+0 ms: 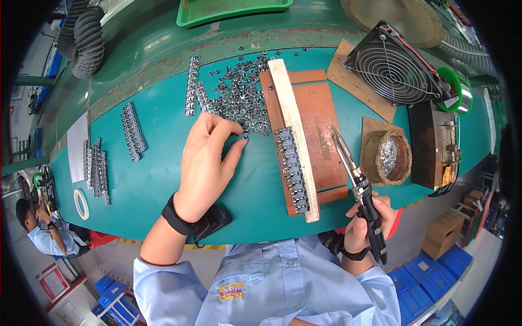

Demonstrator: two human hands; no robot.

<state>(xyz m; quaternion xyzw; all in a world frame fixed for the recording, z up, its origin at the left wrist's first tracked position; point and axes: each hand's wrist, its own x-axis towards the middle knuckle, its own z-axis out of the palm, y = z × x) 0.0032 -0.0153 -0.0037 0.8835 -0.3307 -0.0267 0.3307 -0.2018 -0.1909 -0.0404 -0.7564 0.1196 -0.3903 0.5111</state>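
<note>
My left hand point(205, 160) reaches to the near edge of a loose pile of small silvery metal clips point(242, 98). Its thumb and forefinger are pinched around one small metal clip point(244, 137). In my right hand point(356, 233) is a soldering iron point(359, 182), its tip pointing up and left over a reddish-brown board point(321, 119). A white bar point(293, 108) lies along that board. Against the bar's left side runs a row of small circuit boards with black components point(292, 171).
Finished-looking strips of parts point(133, 132) lie on the green mat at left, near a tape roll point(81, 204). At right are a fan point(389, 68), a round pot of silvery material point(389, 157) and a solder spool point(462, 95). A green tray point(231, 12) sits behind.
</note>
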